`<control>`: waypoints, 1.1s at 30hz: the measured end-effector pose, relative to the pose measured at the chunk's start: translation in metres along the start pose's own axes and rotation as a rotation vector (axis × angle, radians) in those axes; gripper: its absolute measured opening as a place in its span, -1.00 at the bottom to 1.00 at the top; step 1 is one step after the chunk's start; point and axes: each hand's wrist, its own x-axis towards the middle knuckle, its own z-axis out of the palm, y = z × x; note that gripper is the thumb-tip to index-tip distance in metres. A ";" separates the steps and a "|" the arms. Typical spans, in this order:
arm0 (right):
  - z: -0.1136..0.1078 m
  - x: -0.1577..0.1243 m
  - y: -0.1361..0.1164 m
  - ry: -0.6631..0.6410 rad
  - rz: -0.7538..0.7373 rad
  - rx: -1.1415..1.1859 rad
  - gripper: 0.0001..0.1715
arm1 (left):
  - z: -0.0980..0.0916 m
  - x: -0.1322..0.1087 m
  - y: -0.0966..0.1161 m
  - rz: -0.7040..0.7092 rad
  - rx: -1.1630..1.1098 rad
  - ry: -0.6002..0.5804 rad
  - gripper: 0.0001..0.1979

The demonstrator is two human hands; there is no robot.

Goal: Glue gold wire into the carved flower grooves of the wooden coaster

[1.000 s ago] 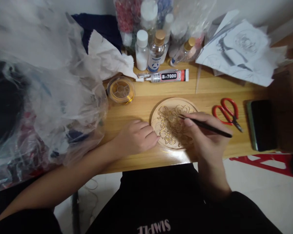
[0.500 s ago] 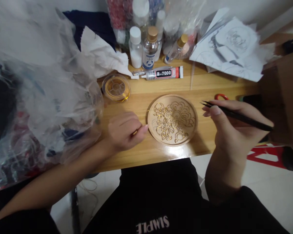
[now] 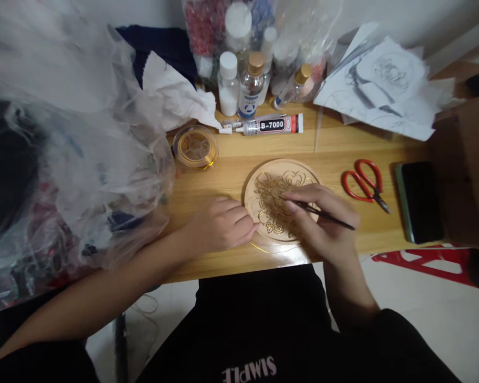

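A round, rimmed wooden plate [image 3: 277,164] lies on the desk, with flower outlines partly traced in gold wire on its face. My right hand [image 3: 325,221] is over the plate's right part, closed round black tweezers [image 3: 331,217] whose tips point down at the flower pattern. Fingers curled, my left hand [image 3: 225,223] rests at the plate's left edge. A thin strand of gold wire [image 3: 263,248] comes out by its fingertips and curves below the plate. My right hand hides part of the pattern.
Behind the plate are a wire spool [image 3: 195,148], a B-7000 glue tube [image 3: 273,125] and several bottles [image 3: 248,90]. Red-handled pliers [image 3: 365,183] and a phone [image 3: 420,202] lie to the right. Plastic bags [image 3: 115,159] crowd the left; papers [image 3: 383,85] sit back right.
My right hand has moved left with the tweezers, from beside the plate to over it, uncovering the pliers and phone. My left hand has shifted slightly right; a wire strand now shows below the plate.
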 end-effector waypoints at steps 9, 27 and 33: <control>0.012 0.001 0.010 -0.162 -0.023 -0.001 -0.79 | 0.003 -0.002 0.001 -0.034 -0.027 -0.043 -0.68; 0.016 0.002 0.012 -0.206 0.010 0.007 -0.81 | 0.004 -0.002 0.002 -0.030 -0.017 -0.031 -0.69; 0.015 0.001 0.013 -0.194 0.016 -0.001 -0.83 | 0.003 -0.003 0.003 -0.047 -0.025 -0.027 -0.68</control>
